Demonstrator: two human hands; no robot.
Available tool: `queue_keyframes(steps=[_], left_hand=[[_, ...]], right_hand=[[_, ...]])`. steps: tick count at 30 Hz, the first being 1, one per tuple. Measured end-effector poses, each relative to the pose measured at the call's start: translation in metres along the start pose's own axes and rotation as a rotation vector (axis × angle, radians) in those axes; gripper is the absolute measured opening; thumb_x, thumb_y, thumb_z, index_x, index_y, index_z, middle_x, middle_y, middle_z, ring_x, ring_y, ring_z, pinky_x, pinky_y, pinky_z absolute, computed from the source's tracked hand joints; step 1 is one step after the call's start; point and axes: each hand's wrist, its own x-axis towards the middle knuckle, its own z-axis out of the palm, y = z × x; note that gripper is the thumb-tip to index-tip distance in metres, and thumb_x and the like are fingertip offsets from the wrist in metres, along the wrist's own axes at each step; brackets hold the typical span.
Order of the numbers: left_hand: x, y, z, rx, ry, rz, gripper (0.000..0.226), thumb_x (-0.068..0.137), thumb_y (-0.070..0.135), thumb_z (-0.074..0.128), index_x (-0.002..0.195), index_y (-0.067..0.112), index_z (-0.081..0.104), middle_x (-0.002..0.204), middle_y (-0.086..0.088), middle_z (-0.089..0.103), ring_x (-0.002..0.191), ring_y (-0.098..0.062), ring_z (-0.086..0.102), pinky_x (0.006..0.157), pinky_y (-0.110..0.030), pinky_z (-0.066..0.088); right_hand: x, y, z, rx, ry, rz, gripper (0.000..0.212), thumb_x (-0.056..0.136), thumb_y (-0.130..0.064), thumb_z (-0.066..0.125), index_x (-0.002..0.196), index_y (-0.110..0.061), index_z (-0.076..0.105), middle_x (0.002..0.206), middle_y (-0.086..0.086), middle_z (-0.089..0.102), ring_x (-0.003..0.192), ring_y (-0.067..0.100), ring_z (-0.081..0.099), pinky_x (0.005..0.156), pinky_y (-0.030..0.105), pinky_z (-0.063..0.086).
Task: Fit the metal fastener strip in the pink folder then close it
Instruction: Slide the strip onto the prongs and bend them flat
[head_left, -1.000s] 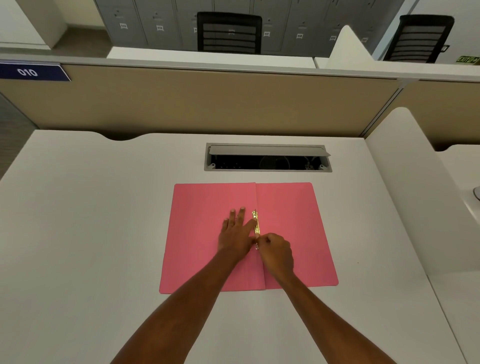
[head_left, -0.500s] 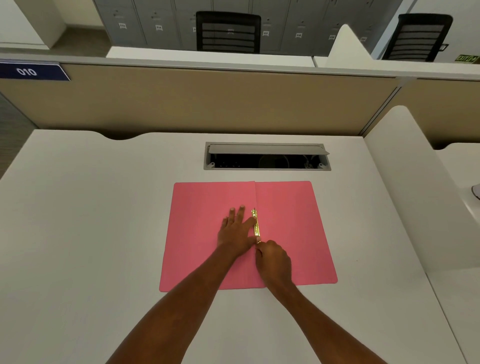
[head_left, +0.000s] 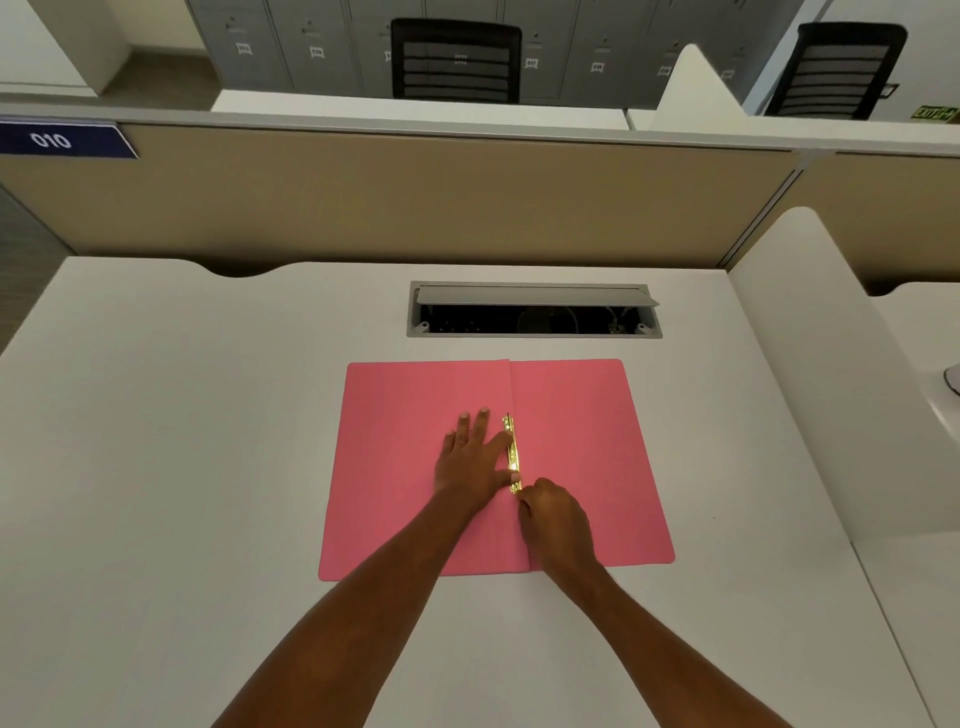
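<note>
The pink folder (head_left: 582, 441) lies spread flat on the white desk, its spine fold running away from me down the middle. A gold metal fastener strip (head_left: 512, 448) lies along that fold. My left hand (head_left: 475, 460) rests flat on the left leaf, fingers spread, its index finger and thumb touching the strip's left side. My right hand (head_left: 556, 519) is curled with its fingertips pinched at the strip's near end; that end is hidden under the fingers.
A grey cable hatch (head_left: 535, 310) with its lid raised sits in the desk just beyond the folder. A tan partition (head_left: 395, 202) closes off the back and a white divider (head_left: 810, 374) stands at the right. Bare desk (head_left: 171, 467) surrounds the folder.
My right hand has slid slightly toward me along the fold, staying at the strip's near end. The left hand and the folder have stayed put.
</note>
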Motion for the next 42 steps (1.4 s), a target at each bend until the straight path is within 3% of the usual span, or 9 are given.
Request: queue_keyframes(steps=[13, 18, 22, 25, 27, 29, 32, 35, 42], left_hand=[[-0.002, 0.002, 0.007, 0.043, 0.067, 0.004, 0.058, 0.106, 0.040, 0.061, 0.160, 0.035, 0.039, 0.182, -0.010, -0.002, 0.167, -0.041, -0.006, 0.135, -0.056, 0.009], [-0.001, 0.002, 0.006, 0.075, 0.066, 0.008, 0.060, 0.105, 0.043, 0.061, 0.160, 0.035, 0.038, 0.182, -0.011, 0.000, 0.167, -0.042, -0.003, 0.135, -0.058, 0.012], [-0.005, 0.006, 0.003, 0.085, 0.075, 0.019, 0.058, 0.106, 0.041, 0.059, 0.161, 0.032, 0.039, 0.182, -0.013, 0.002, 0.167, -0.042, 0.002, 0.135, -0.060, 0.015], [-0.006, 0.007, 0.005, 0.122, 0.081, 0.020, 0.060, 0.109, 0.040, 0.054, 0.164, 0.031, 0.033, 0.181, -0.015, 0.004, 0.167, -0.043, 0.004, 0.135, -0.060, 0.016], [-0.004, 0.006, 0.008, 0.154, 0.079, 0.024, 0.064, 0.110, 0.040, 0.053, 0.168, 0.031, 0.026, 0.181, -0.016, 0.006, 0.167, -0.044, 0.005, 0.134, -0.061, 0.017], [-0.002, 0.007, 0.010, 0.187, 0.079, 0.027, 0.069, 0.110, 0.039, 0.053, 0.170, 0.027, 0.021, 0.180, -0.018, 0.009, 0.166, -0.045, 0.008, 0.133, -0.061, 0.020], [-0.002, 0.008, 0.007, 0.219, 0.089, 0.017, 0.072, 0.109, 0.038, 0.055, 0.169, 0.020, 0.020, 0.178, -0.018, 0.015, 0.165, -0.044, 0.014, 0.132, -0.060, 0.024], [-0.003, 0.008, 0.004, 0.240, 0.068, 0.026, 0.071, 0.109, 0.039, 0.055, 0.169, 0.021, 0.020, 0.179, -0.018, 0.012, 0.166, -0.044, 0.012, 0.132, -0.062, 0.023], [0.001, 0.004, 0.005, 0.264, 0.069, 0.023, 0.078, 0.105, 0.046, 0.059, 0.168, 0.026, 0.017, 0.180, -0.014, 0.014, 0.166, -0.042, 0.014, 0.131, -0.062, 0.025]], right_hand=[[-0.011, 0.006, -0.004, 0.035, -0.029, -0.037, 0.033, 0.104, -0.046, 0.060, 0.114, -0.022, 0.081, 0.105, 0.001, 0.077, 0.083, 0.014, 0.062, 0.074, 0.023, 0.041], [0.001, 0.008, -0.013, 0.068, -0.020, -0.025, 0.029, 0.105, -0.038, 0.058, 0.104, -0.020, 0.082, 0.098, 0.002, 0.077, 0.085, 0.020, 0.068, 0.070, 0.032, 0.053], [0.023, -0.004, -0.035, 0.154, 0.095, -0.037, 0.025, 0.104, -0.028, 0.061, 0.124, -0.021, 0.075, 0.104, 0.004, 0.074, 0.091, 0.026, 0.072, 0.073, 0.040, 0.061], [0.048, -0.018, -0.052, 0.156, 0.125, -0.095, 0.054, 0.102, -0.018, 0.065, 0.154, -0.022, 0.051, 0.129, 0.009, 0.068, 0.104, 0.027, 0.072, 0.080, 0.044, 0.064], [0.067, -0.025, -0.061, 0.094, 0.094, -0.152, 0.065, 0.100, -0.010, 0.064, 0.159, -0.025, 0.042, 0.140, 0.009, 0.062, 0.112, 0.029, 0.070, 0.081, 0.046, 0.064], [0.085, -0.028, -0.065, -0.012, 0.050, -0.245, 0.063, 0.097, -0.005, 0.064, 0.154, -0.025, 0.050, 0.139, 0.007, 0.063, 0.115, 0.028, 0.067, 0.080, 0.042, 0.061], [0.106, -0.027, -0.068, -0.223, -0.058, -0.341, 0.033, 0.096, -0.007, 0.065, 0.126, -0.018, 0.074, 0.117, 0.006, 0.069, 0.106, 0.027, 0.068, 0.078, 0.036, 0.057], [0.120, -0.025, -0.071, -0.351, -0.097, -0.375, 0.019, 0.093, -0.005, 0.068, 0.107, -0.012, 0.078, 0.105, 0.007, 0.071, 0.094, 0.027, 0.070, 0.075, 0.040, 0.061], [0.137, -0.015, -0.074, -0.338, -0.078, -0.342, 0.012, 0.094, -0.019, 0.075, 0.105, -0.015, 0.077, 0.100, 0.006, 0.075, 0.090, 0.028, 0.071, 0.074, 0.039, 0.060]])
